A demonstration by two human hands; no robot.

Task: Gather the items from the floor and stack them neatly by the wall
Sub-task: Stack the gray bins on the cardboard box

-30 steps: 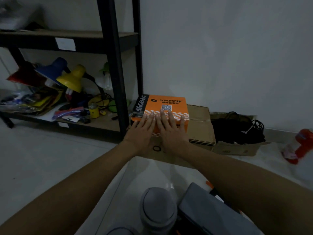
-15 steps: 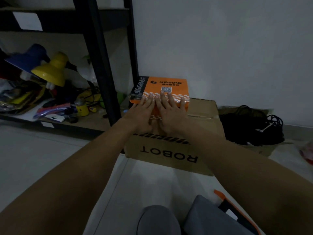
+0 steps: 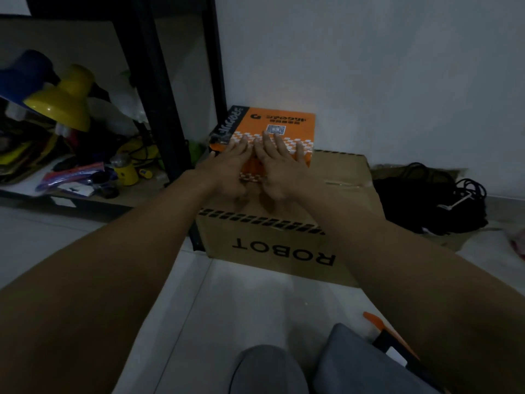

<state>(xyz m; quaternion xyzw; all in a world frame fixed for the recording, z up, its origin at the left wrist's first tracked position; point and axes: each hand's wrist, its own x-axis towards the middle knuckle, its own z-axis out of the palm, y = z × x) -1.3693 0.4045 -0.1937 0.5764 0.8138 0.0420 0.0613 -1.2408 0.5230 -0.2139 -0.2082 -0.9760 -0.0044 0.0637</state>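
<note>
While the orange box [image 3: 272, 137] sits at frame centre atop the cardboard carton [image 3: 287, 223] by the wall [image 3: 369, 66], left hand [image 3: 227, 166] and right hand [image 3: 279, 169], each grip flat and open, should press evenly, squaring its edges.

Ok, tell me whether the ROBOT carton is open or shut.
Shut: the ROBOT carton's top flaps lie flat, carrying the orange box.
</note>
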